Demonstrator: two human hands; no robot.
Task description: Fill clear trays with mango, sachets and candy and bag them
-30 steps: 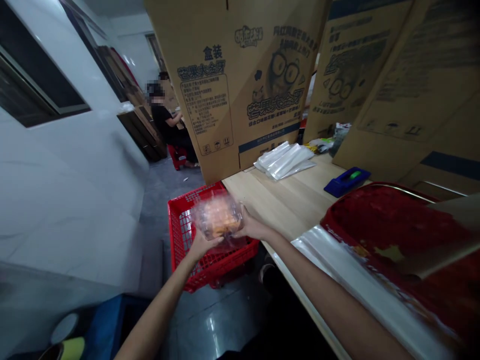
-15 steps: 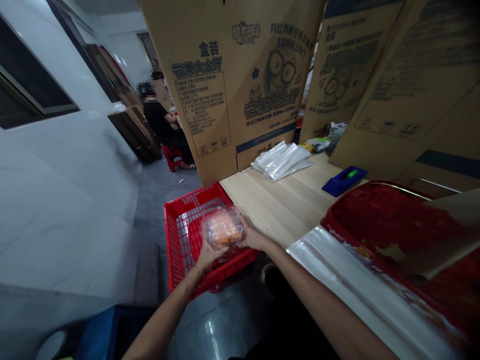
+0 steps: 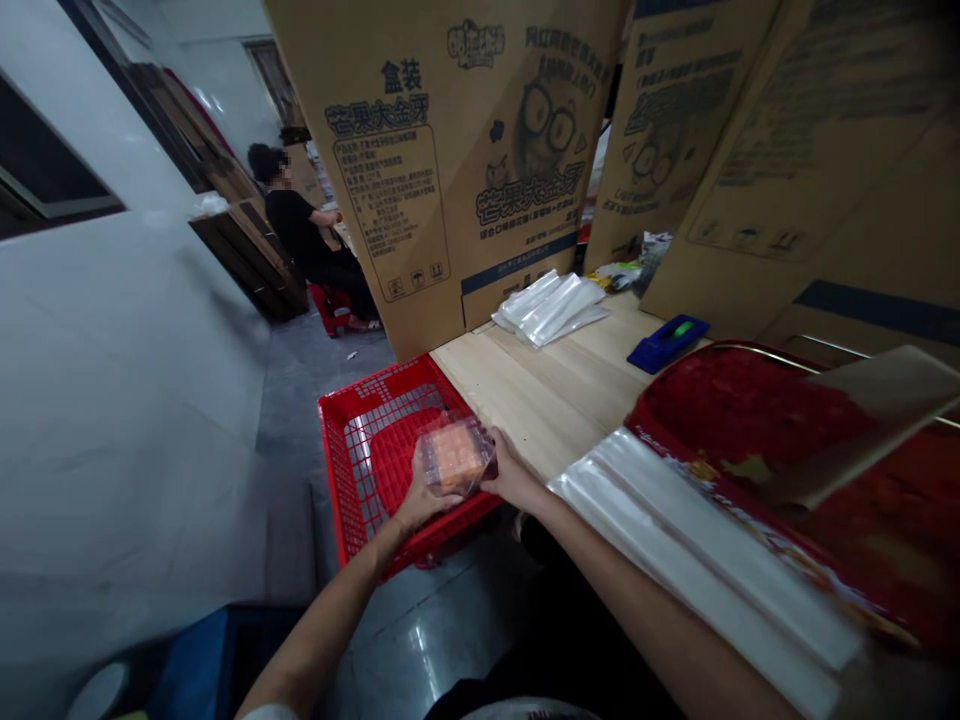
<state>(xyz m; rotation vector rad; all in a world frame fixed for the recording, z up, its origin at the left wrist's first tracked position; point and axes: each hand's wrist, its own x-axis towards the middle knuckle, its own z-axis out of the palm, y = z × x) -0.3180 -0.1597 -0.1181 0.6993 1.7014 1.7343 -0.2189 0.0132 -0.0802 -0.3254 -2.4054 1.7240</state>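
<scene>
Wooden tabletop: plastic bags, tape dispenser

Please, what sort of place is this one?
Probably a food-packing workshop: printed cardboard cartons stand along a wooden workbench, with clear plastic bags, a blue tape dispenser, and a clear-wrapped orange food pack between the left hand and right hand.

Left hand and right hand hold a clear plastic pack of orange food from both sides, above a red plastic basket, beside a wooden table.
</scene>
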